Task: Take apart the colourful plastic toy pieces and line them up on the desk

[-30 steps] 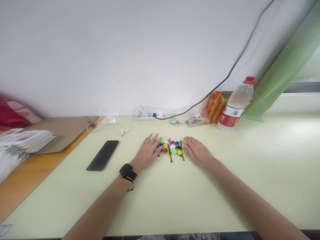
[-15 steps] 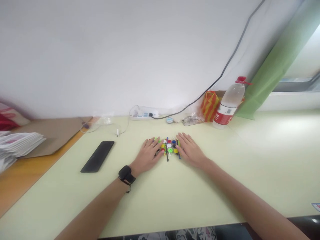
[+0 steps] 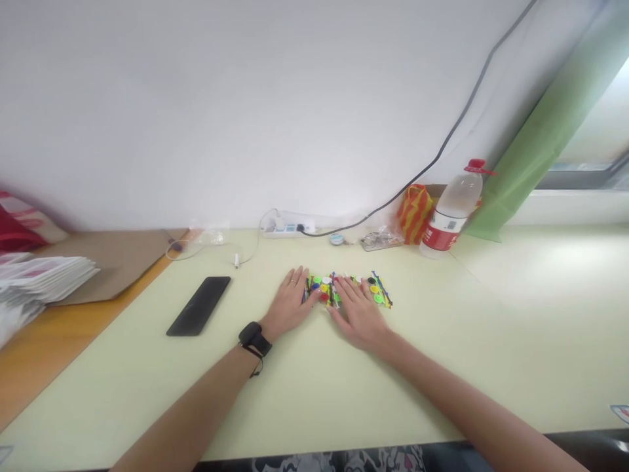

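Observation:
Small round discs like buttons, among them a yellow disc (image 3: 374, 289) and a red disc (image 3: 324, 297), lie in a group on the pale table (image 3: 295, 406). Thin coloured sticks (image 3: 383, 290) in blue, yellow and green lie in upright rows among and beside them. My left hand (image 3: 289, 305) rests flat at the group's left end, fingers stretched out, its thumb near the red disc. Palm down, my right hand (image 3: 358, 314) covers the middle of the group with fingers spread. Some discs are hidden under it.
A black phone (image 3: 199, 306) lies to the left. Along the wall are a power strip (image 3: 289, 227), a white cable plug (image 3: 236, 261), a yellow-red bag (image 3: 415, 213) and a large water bottle (image 3: 449, 213). Stacked papers (image 3: 59, 282) sit on cardboard (image 3: 122, 255) at far left.
My right hand has shifted left from the group's right edge onto its middle, uncovering discs and sticks at the right end. My left hand has drawn slightly left, showing more discs.

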Action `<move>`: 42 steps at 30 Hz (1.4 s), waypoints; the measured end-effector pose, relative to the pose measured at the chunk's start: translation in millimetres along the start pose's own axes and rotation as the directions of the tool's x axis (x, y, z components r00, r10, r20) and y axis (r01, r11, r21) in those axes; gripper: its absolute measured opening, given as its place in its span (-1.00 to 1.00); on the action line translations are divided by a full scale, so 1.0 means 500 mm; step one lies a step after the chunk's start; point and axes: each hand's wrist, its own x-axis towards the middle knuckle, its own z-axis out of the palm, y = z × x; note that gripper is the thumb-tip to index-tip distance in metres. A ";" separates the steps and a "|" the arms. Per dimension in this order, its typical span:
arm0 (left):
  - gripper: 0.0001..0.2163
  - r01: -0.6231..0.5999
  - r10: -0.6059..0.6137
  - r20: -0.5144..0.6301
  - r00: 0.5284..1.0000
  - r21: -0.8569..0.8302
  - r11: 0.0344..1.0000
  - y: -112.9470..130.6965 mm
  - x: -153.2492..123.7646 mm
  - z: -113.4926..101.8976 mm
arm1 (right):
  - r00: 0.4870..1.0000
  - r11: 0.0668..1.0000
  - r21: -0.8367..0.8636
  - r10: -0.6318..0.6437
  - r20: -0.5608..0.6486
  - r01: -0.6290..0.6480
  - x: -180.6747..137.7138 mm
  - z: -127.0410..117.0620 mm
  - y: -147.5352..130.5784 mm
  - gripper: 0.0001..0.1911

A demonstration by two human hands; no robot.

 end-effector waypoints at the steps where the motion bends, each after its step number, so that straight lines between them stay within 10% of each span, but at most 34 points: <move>1: -0.36 -0.007 0.007 0.008 1.000 -0.011 1.000 -0.002 0.000 0.001 | 1.000 1.000 0.000 0.002 0.006 -0.002 -0.001 0.000 -0.001 -0.30; 19: -0.64 -0.133 0.130 -0.059 0.990 -0.048 0.990 0.007 -0.005 -0.012 | 0.993 1.000 -0.021 -0.005 0.122 0.007 0.003 -0.019 0.005 -0.26; 42: -0.49 -0.060 0.057 -0.083 0.995 -0.030 0.998 0.018 -0.006 -0.026 | 0.995 0.993 -0.068 -0.094 0.039 0.096 0.007 -0.029 0.016 -0.35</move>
